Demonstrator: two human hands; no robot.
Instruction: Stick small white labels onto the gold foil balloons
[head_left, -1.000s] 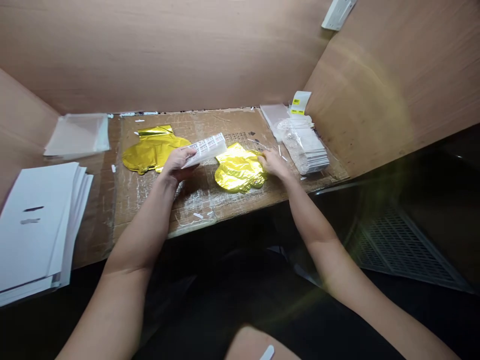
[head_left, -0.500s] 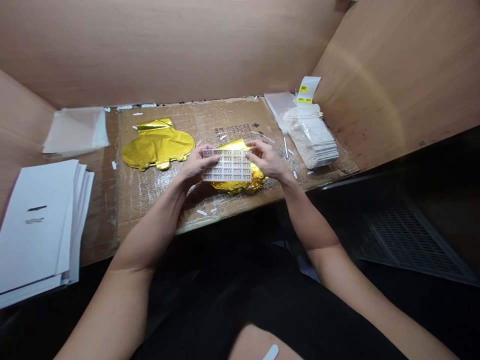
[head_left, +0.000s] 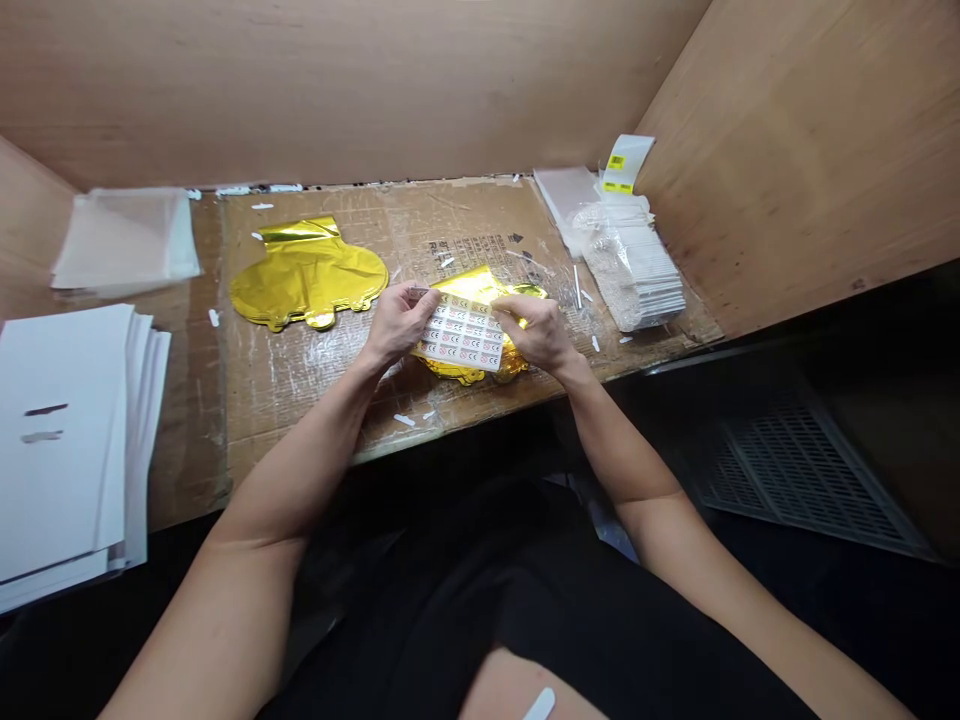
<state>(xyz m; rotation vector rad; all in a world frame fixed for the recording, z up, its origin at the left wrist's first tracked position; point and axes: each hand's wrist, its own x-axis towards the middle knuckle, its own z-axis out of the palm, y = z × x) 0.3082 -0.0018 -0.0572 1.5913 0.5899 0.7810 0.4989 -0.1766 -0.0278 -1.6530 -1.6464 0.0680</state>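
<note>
Between my hands is a sheet of small printed CE stickers (head_left: 463, 333), tilted down to the right. My left hand (head_left: 400, 322) grips its left edge, thumb on top. At the upper right corner, my right hand (head_left: 535, 328) has its thumb and fingers closed on the sheet. Under the sheet lies a pile of shiny gold foil balloons (head_left: 480, 283), partly covered by the stickers and my hands. Farther left, a second pile of flat gold foil balloons (head_left: 311, 275) rests on the cardboard.
Flattened cardboard (head_left: 300, 400) covers the bench, with white scraps scattered over it. Clear plastic bags (head_left: 127, 240) lie at back left, above a stack of white card sheets (head_left: 67, 440). A bundle of white packets (head_left: 637, 265) sits at right. Wooden panels (head_left: 360, 90) enclose the bench.
The sticker sheet has gone from level to tilted, its right side lower. My right hand has turned slightly at its corner. The whole view has shifted a little.
</note>
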